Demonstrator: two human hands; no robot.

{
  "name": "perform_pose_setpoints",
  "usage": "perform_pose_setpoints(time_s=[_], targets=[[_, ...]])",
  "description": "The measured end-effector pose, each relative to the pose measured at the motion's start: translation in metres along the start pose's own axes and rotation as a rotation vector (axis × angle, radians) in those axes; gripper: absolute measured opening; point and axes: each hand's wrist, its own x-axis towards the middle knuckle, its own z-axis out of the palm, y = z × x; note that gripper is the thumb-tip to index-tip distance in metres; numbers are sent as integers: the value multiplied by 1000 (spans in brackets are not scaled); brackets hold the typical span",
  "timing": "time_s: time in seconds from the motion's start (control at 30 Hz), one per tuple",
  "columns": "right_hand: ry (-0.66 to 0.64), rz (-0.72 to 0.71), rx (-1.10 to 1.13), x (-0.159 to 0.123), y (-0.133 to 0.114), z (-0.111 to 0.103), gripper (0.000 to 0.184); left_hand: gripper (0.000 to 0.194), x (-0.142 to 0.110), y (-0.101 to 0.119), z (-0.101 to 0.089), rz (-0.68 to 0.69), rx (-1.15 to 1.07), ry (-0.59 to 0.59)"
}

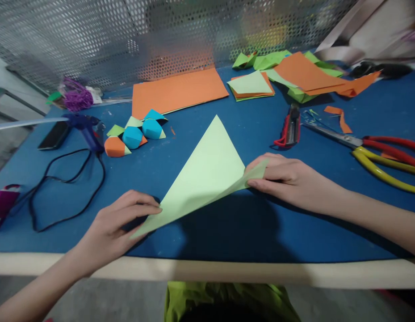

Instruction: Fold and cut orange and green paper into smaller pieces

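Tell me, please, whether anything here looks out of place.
Nothing looks spilled, and the pale green sheet shows no visible tear. Only clutter stands out: crumpled paper at the back right, unlike the flat orange sheet; an orange strip loose by the scissors; and a black cord sprawling in loops on the left.

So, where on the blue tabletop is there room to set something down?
Bare patches: between the pale green sheet and red cutter; nearer the person, between left hand and right hand. Crowded: back right, with orange paper and green paper.

left hand (115, 220) with thumb tip seemingly hidden under green paper (207, 170), scissors (356, 142) cut by right edge
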Motion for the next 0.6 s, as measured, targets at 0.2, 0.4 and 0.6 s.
perform_pose_setpoints(time_s=[0.2,0.4,0.6], targets=[[30,171,39,1,-6,3,45,11,-3,14,12,-391,-61,235],[80,254,38,5,-10,6,47,24,5,17,14,-558,-99,286],[101,259,14,7,-12,5,47,24,4,14,16,-613,-182,320]])
